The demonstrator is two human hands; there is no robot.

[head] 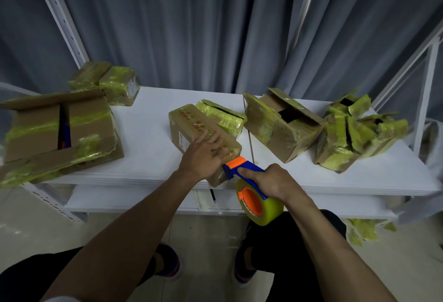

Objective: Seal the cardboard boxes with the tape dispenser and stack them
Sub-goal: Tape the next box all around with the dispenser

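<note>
The left hand [203, 155] lay spread on the cardboard box [189, 121]; at its four o'clock, the right hand [273, 181] gripped the tape dispenser [239, 165], apparently touching the box.

The white surface [148, 133] before me carries a big open box [91, 129] at left, a long taped box [189, 121] in the middle, and crumpled taped boxes [347, 138], perhaps three, at right.

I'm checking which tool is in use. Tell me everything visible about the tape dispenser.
The tape dispenser looks plastic: blue frame and handle, orange head, orange hub carrying a roll of yellowish clear tape. The right hand grips its handle. Its orange head meets the near end of the cardboard box at the front edge of the white table, while the roll hangs lower, off the table.
</note>
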